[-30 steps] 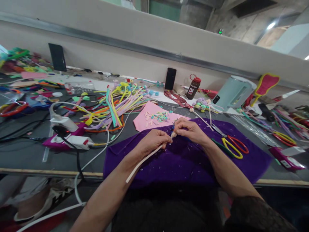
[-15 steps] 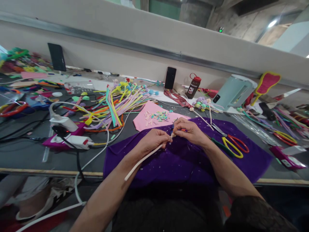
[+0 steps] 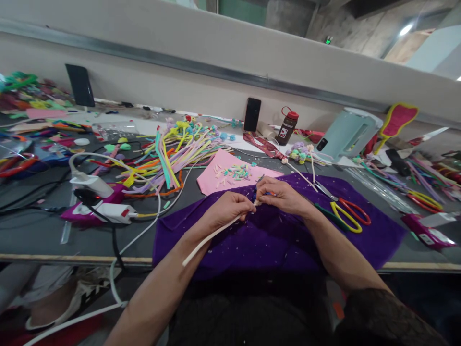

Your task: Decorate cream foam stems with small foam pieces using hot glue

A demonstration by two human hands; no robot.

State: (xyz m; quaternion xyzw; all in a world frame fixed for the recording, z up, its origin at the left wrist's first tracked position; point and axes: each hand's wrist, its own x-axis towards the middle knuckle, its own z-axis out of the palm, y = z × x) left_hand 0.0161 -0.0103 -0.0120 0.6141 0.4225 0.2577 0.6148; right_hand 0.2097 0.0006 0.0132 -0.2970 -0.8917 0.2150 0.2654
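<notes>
My left hand [image 3: 227, 211] pinches a long cream pipe cleaner [image 3: 207, 239] that trails back over my forearm. My right hand [image 3: 282, 194] meets it at the stem's tip and grips a small tool or piece with blue and red bits [image 3: 256, 193]; what it is stays hidden by the fingers. Both hands hover over a purple cloth [image 3: 273, 240] spread on the grey table [image 3: 43, 230]. Behind them lies a pink sheet [image 3: 212, 180] with small pastel cut bits.
Yellow and red scissors [image 3: 347, 215] lie on the cloth at right. A heap of coloured pipe cleaners [image 3: 169, 154], a glue gun with power strip [image 3: 101, 202], a brown bottle [image 3: 287, 129], a black phone [image 3: 252, 114] and a pale kettle [image 3: 345, 134] crowd the table.
My hands have stayed together at the stem's tip with only slight finger movement. The view has shifted a little.
</notes>
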